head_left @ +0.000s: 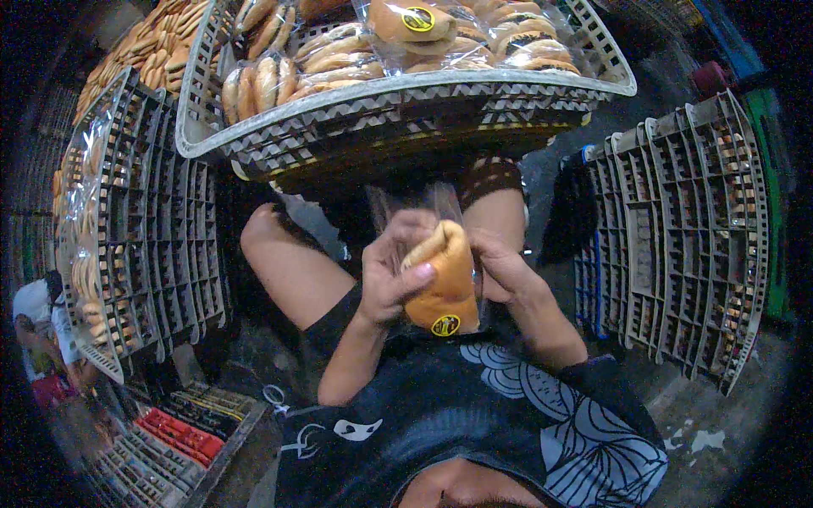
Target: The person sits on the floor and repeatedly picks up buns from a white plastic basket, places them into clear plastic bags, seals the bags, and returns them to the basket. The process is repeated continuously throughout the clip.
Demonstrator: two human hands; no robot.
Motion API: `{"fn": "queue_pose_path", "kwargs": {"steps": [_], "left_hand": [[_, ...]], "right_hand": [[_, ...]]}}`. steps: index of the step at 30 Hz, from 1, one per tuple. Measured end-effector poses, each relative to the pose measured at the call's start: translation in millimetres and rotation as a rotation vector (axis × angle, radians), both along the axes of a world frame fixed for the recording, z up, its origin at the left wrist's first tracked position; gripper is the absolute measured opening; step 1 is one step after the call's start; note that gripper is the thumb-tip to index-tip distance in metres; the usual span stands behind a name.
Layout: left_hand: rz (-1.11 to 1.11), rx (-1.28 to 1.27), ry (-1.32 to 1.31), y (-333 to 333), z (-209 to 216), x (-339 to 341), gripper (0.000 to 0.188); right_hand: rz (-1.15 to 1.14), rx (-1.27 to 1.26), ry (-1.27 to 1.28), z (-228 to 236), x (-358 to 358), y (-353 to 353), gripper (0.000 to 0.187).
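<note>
A folded golden-brown bread bun (444, 284) in a clear plastic bag (451, 200) is held in front of my body, above my lap. A round yellow-and-black sticker (445, 325) marks the bag at the end nearest me. My left hand (394, 267) is closed around the bun's left side, its thumb pressed on top and its fingers slightly blurred. Along the right side, my right hand (501, 264) touches the bag, with its fingertips partly hidden behind the bun. The bag's loose end sticks up past the bun, away from me.
Ahead stands a grey plastic crate (406, 87) of bagged buns on stacked crates. Tall crate stacks rise at left (157, 220) and right (677, 241). Many loose buns (157, 51) lie at the far left. A red crate (179, 436) sits lower left, near another person (47, 330).
</note>
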State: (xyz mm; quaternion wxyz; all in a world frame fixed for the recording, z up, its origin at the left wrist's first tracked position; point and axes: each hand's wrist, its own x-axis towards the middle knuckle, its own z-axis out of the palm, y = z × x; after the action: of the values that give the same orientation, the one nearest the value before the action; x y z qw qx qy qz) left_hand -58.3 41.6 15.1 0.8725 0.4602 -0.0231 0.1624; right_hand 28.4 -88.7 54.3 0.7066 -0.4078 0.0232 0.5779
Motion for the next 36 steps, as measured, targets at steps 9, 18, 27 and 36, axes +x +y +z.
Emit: {"fn": "queue_pose_path", "kwargs": {"steps": [9, 18, 27, 36], "left_hand": [[0.119, 0.131, 0.107, -8.3, 6.3, -5.4, 0.035], [0.265, 0.531, 0.232, -4.3, 23.4, 9.7, 0.019], [0.313, 0.946, 0.254, 12.0, 26.1, 8.7, 0.021], [-0.297, 0.624, 0.749, 37.0, -7.1, 26.6, 0.024]], "right_hand": [[-0.191, 0.148, -1.204, 0.7, 12.9, 2.6, 0.015], [-0.163, 0.104, -0.854, 2.7, 11.9, 9.1, 0.016], [0.025, -0.108, -1.379, 3.6, 27.3, 20.2, 0.016], [0.263, -0.435, -1.736, -12.9, 4.9, 11.4, 0.036]]}}
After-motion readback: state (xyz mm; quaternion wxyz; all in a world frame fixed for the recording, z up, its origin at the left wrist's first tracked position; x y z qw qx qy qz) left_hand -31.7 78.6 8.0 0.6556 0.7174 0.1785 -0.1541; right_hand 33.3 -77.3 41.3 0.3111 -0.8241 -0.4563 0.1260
